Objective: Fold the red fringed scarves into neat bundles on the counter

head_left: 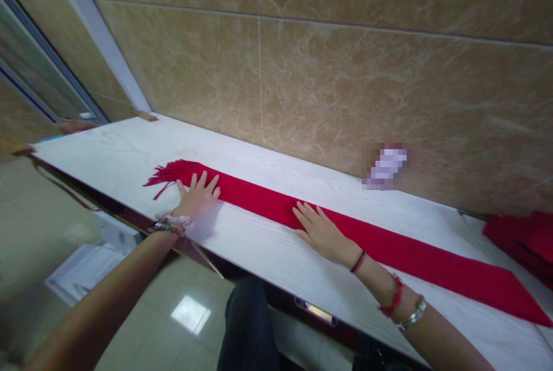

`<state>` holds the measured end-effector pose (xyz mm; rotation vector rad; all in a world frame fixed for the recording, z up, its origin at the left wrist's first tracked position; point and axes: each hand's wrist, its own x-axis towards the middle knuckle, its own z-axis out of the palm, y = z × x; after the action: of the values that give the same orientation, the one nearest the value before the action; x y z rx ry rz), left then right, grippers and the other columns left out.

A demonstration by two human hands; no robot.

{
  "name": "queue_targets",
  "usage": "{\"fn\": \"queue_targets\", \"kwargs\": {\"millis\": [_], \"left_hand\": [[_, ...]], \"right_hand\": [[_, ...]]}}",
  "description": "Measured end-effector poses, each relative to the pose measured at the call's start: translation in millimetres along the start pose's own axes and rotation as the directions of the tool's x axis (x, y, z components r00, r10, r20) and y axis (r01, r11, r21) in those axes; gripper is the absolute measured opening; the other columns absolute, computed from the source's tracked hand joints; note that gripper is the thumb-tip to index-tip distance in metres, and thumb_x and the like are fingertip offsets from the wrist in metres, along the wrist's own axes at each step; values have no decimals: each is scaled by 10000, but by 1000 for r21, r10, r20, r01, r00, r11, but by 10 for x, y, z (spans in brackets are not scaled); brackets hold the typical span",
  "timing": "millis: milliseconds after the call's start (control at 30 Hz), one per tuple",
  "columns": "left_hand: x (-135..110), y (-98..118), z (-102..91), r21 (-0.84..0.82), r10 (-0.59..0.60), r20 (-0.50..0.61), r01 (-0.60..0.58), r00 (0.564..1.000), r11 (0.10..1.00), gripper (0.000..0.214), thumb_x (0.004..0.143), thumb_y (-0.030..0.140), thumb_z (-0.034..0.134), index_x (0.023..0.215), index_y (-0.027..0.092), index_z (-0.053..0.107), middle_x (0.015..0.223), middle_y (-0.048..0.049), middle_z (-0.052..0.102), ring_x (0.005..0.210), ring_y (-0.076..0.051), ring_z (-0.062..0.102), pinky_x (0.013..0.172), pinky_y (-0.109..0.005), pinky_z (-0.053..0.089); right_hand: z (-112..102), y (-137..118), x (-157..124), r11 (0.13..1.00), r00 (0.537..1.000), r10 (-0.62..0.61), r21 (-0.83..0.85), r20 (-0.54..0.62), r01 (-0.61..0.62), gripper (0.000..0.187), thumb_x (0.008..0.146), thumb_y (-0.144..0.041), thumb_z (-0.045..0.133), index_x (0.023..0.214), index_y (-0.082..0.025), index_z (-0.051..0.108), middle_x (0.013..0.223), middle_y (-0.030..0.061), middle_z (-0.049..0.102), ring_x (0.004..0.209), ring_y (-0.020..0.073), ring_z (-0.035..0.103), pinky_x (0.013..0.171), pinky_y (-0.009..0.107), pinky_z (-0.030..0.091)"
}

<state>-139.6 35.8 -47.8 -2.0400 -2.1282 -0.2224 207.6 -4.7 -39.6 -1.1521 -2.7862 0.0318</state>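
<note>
A long red scarf (259, 201) lies flat and folded into a narrow strip along the white table (254, 247). Its fringed end is at the left, and the strip runs to the right edge of the view. My left hand (197, 195) rests on the scarf near the fringe, with fingers spread. Farther along, my right hand (322, 230) lies flat on the scarf's near edge, fingers stretched out. Neither hand grips the cloth. Bracelets circle both of my wrists.
Folded red cloth (522, 244) is piled at the right. A blurred-out small item (387, 166) stands against the tiled wall (311, 89) behind the table. White boxes (86, 267) sit below the table at left. A phone-like object (316, 310) shows under the front edge.
</note>
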Motion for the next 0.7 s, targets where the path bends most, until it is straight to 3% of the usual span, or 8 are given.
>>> {"fn": "queue_targets", "kwargs": {"millis": [33,100,200,333,500,600,633,700], "left_hand": [[5,167,-46,26,-35,-37,36,999,999,477,895,278,281,1332,145,421,1435,-206,281,1324,-423,183,952,-721,87],[-12,558,-123,28,73,-100,-70,992,997,488,908,291,276,1362,142,374,1469,-181,215,1349,-374,149,1018,-647,89],[-102,1062,-138,-94,273,27,-270,962,958,512,920,384,291,1402,213,299,1486,-123,200,1348,-337,191,1024,-561,230],[-203,1198,-33,-111,367,61,-359,928,927,503,913,399,327,1389,238,334,1477,-101,239,1346,-325,204,1045,-515,224],[-159,1125,-59,-67,311,169,-304,935,950,504,909,379,331,1397,255,313,1485,-97,214,1341,-363,190,1014,-596,208],[-169,1471,-171,-21,327,87,-326,941,945,486,911,345,339,1382,223,350,1483,-141,198,1345,-388,149,1003,-635,164],[-194,1654,-212,-31,386,39,-385,922,922,482,917,344,334,1382,216,350,1486,-147,182,1351,-377,134,1013,-620,164],[-266,2052,-274,-100,551,-13,-549,834,829,489,929,396,312,1391,236,323,1496,-131,157,1359,-342,142,1027,-567,207]], "right_hand": [[-6,2,-2,1000,999,23,-4,-22,-23,559,938,-421,283,1391,-96,314,1460,146,266,1350,246,210,1078,467,240],[5,-13,32,999,997,50,-9,-52,-51,557,936,-411,296,1396,-97,302,1464,145,256,1355,246,197,1080,471,233],[43,-12,22,999,999,42,-21,-32,-43,535,938,-399,301,1394,-121,313,1458,122,282,1353,234,205,1087,466,220],[7,197,-427,997,998,66,-51,9,-65,533,939,-409,288,1398,-139,309,1452,113,301,1344,229,233,1079,462,244],[-121,723,-1509,970,974,220,-117,43,-214,524,945,-376,268,1387,-100,323,1436,150,319,1337,235,250,1057,476,282],[-172,897,-1918,934,940,340,-118,10,-337,517,945,-364,266,1391,-106,318,1429,164,330,1337,238,249,1047,481,296],[-182,908,-1959,925,931,365,-111,-7,-363,520,944,-366,270,1392,-105,314,1431,167,324,1339,237,246,1049,477,292],[-192,878,-1921,920,924,380,-92,-34,-382,525,942,-369,283,1393,-101,309,1443,165,303,1345,231,228,1060,466,276]]}}
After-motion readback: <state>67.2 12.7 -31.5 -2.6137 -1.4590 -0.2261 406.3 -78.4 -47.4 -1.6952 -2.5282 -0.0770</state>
